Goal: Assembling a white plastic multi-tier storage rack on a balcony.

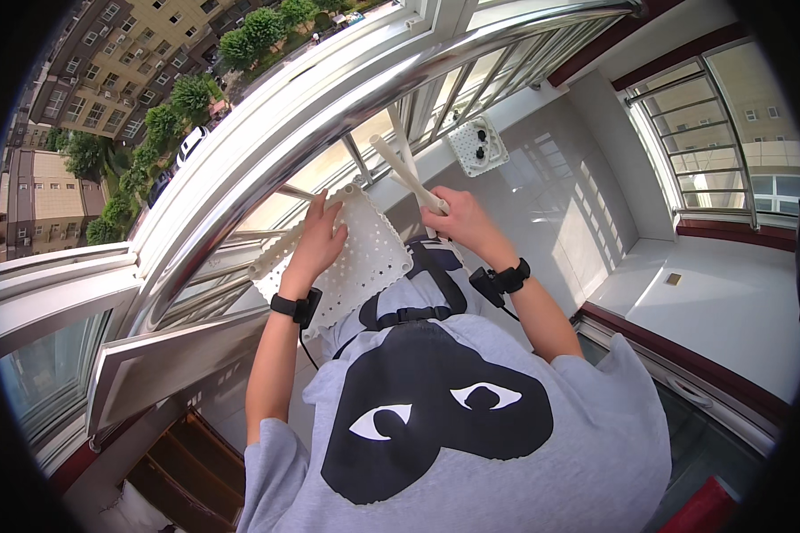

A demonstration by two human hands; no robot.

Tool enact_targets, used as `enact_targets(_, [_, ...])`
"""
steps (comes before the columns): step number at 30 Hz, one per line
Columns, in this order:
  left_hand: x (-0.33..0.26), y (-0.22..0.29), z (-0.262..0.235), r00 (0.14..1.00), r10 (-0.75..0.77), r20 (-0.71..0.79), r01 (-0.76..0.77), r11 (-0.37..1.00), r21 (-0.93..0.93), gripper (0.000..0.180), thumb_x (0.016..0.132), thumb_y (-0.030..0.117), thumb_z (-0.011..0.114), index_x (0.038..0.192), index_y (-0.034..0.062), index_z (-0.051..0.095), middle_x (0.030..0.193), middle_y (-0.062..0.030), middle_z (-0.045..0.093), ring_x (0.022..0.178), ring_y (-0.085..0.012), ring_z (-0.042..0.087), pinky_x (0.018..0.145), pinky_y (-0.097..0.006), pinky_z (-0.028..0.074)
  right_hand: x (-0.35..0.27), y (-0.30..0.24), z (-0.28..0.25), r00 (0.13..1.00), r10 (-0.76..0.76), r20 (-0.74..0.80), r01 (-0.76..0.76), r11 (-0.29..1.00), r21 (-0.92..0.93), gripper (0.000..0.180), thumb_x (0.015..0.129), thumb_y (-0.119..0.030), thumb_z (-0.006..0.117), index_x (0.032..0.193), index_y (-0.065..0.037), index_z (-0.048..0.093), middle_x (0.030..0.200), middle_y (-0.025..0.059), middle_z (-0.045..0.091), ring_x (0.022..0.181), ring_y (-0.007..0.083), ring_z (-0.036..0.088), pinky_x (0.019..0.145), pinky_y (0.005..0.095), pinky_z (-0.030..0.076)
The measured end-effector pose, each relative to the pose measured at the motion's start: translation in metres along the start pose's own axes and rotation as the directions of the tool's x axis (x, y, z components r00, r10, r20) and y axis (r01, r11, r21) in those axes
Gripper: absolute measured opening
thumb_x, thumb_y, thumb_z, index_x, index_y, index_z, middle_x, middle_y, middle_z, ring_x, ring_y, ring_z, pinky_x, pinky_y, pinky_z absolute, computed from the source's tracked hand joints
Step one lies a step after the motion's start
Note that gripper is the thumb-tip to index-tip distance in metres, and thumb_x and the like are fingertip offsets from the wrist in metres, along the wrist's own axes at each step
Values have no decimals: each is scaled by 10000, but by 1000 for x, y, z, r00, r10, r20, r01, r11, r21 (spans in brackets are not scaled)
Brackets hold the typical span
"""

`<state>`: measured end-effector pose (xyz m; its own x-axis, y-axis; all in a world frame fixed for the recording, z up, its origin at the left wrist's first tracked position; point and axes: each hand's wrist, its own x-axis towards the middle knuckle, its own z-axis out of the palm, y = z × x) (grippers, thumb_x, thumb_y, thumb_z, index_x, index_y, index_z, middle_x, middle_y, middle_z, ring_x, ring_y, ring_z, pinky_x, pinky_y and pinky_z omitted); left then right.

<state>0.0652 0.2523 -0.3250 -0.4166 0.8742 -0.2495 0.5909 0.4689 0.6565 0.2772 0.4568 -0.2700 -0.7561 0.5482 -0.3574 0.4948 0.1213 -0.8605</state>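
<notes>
A white plastic shelf tray (361, 253) with star-shaped holes and a scalloped rim is tilted in front of me, against my lap and beside the railing. My left hand (316, 240) lies over its upper left part, fingers stretched and spread across the surface. My right hand (467, 222) is closed around the lower ends of white plastic tubes (402, 169), just right of the tray's far corner. The tubes slant up and away to the left. How many tubes are inside the grip is hidden by the fingers.
A similar white tray (462, 142) holding black items stands on the far floor by the wall. A curved metal railing (329, 133) and open window frames run along my left. An open window sash (173, 360) juts in at lower left, above a brown wooden shelf (196, 462).
</notes>
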Motion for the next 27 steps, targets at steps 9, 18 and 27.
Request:
enact_targets(9, [-84,69,-45,990,-51,133,115,841,-529,373,966,244,561,1266,23,551,960,-85,678,883,-177,638,814,-309,493,-21,-41,32,913,-313,261,368,909,-194,205,791,-202,675,887,-25,638,629,104,603,562,223,599,573,310,471])
enact_targets(18, [-36,39,26,903,-109,416,291,868,-402,319,963,193,501,1209,-10,498,879,-88,643,761,-134,621,717,-291,487,16,10,75,921,-61,385,169,953,-253,308,792,-274,621,943,-10,672,684,158,658,607,303,653,608,372,520])
enact_targets(27, [-87,15,-35,966,-158,203,219,919,-327,274,912,272,631,968,5,661,800,-77,540,704,-174,500,659,-321,417,13,-17,27,968,-96,233,62,987,149,240,884,-284,664,883,-47,634,722,-15,581,613,52,517,542,233,424])
